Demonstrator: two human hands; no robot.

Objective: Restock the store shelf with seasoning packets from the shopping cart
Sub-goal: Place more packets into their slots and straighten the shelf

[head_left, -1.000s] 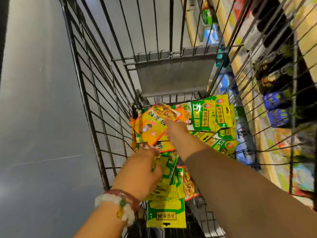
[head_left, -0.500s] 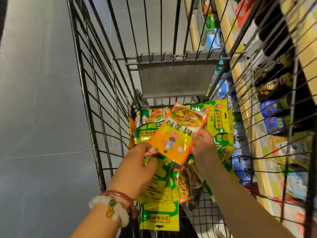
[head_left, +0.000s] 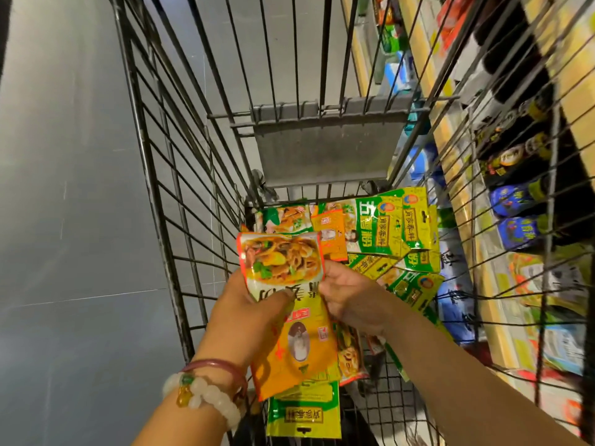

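Item: orange seasoning packet (head_left: 291, 320), frame centre, above shopping cart (head_left: 180, 220). Left hand (head_left: 254, 307) pinches its middle; right hand (head_left: 351, 300) closed on its right edge. Likely light, limp, slick; hold by the edges.

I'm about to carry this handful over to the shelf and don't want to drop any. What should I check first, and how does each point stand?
1. Left hand grips the stack: ok, thumb pressed across the top orange-and-yellow seasoning packet with a food photo.
2. Right hand steadies it: ok, fingers on the packet's right edge.
3. Stack squared up: not ok, the green-and-yellow packets beneath poke out below.
4. How many packets are held: cannot tell, the top one hides them.
5. Stock remaining: ok, loose green packets lie in the black wire shopping cart.
6. Free slot on the store shelf: cannot tell.
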